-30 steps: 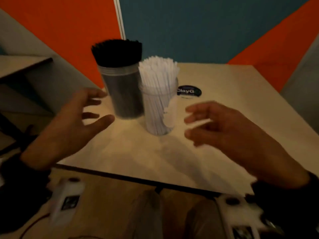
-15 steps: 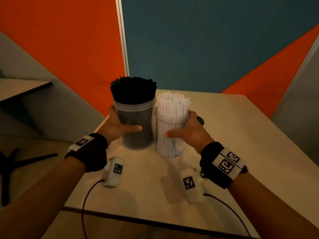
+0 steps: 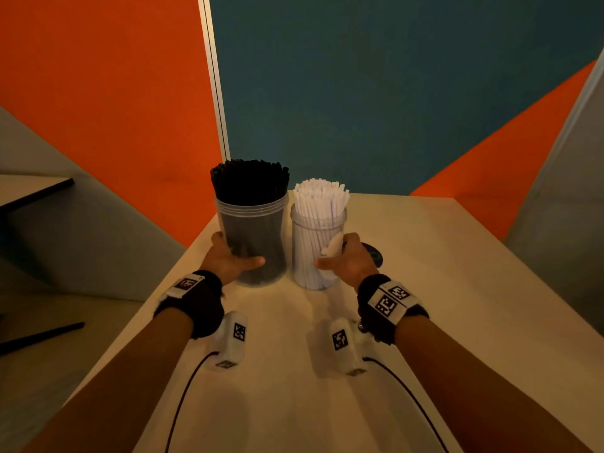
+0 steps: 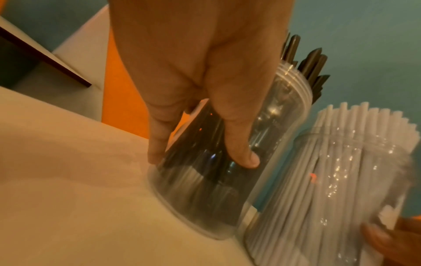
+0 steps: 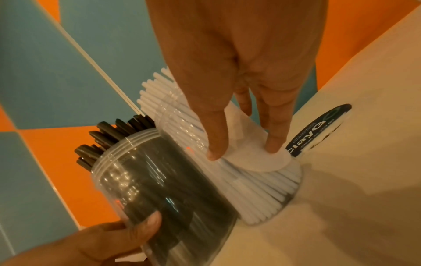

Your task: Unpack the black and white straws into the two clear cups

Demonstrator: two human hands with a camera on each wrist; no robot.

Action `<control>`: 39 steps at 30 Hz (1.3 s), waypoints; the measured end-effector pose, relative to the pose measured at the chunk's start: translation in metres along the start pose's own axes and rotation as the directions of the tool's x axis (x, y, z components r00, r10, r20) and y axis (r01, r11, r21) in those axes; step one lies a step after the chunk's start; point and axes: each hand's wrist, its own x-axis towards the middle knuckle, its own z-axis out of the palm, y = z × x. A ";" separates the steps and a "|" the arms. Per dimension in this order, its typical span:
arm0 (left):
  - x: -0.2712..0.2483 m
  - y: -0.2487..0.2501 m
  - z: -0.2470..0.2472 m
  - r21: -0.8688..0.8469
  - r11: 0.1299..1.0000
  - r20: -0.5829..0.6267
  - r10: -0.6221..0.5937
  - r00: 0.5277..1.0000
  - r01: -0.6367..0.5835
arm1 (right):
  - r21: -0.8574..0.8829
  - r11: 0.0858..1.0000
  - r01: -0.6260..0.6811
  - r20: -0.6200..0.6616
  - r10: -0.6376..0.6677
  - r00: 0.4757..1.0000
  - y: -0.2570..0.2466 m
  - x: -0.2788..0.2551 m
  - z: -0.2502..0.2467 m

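Two clear cups stand side by side near the table's far left corner. The taller left cup (image 3: 253, 243) (image 4: 227, 162) (image 5: 164, 189) is packed with black straws (image 3: 250, 181). The shorter right cup (image 3: 317, 253) (image 4: 330, 189) (image 5: 262, 189) is full of white straws (image 3: 322, 191) and has a white oval label (image 5: 255, 158). My left hand (image 3: 233, 261) (image 4: 205, 90) grips the black-straw cup low down, thumb across its front. My right hand (image 3: 343, 259) (image 5: 246, 90) grips the white-straw cup, thumb in front, fingers on the label side.
The cream table (image 3: 425, 289) reaches right and toward me. A dark round sticker (image 3: 374, 255) (image 5: 318, 129) lies just behind my right hand. Orange, teal and grey wall panels (image 3: 359, 93) stand close behind the cups. Another table corner (image 3: 32, 188) is at far left.
Both hands reached forward from the near table edge and closed round the cups, left on the black-straw one, right on the white-straw one. The head view rose and tilted.
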 end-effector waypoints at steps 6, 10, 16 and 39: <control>0.026 -0.012 0.008 -0.056 0.998 0.015 0.029 0.999 -0.028 | 0.027 0.999 0.026 -0.054 -0.025 0.998 -0.002 0.025 0.016; 0.045 -0.019 0.013 -0.038 0.998 -0.002 0.054 0.999 -0.054 | -0.031 0.999 0.024 -0.077 -0.027 0.997 -0.003 0.046 0.026; 0.073 -0.022 0.021 -0.069 0.997 -0.015 0.034 0.999 -0.035 | 0.043 0.999 -0.008 -0.049 0.010 0.999 0.010 0.069 0.032; 0.082 -0.018 0.018 -0.042 0.998 0.003 0.045 0.999 -0.045 | 0.064 0.997 0.052 0.065 -0.056 0.996 0.017 0.088 0.022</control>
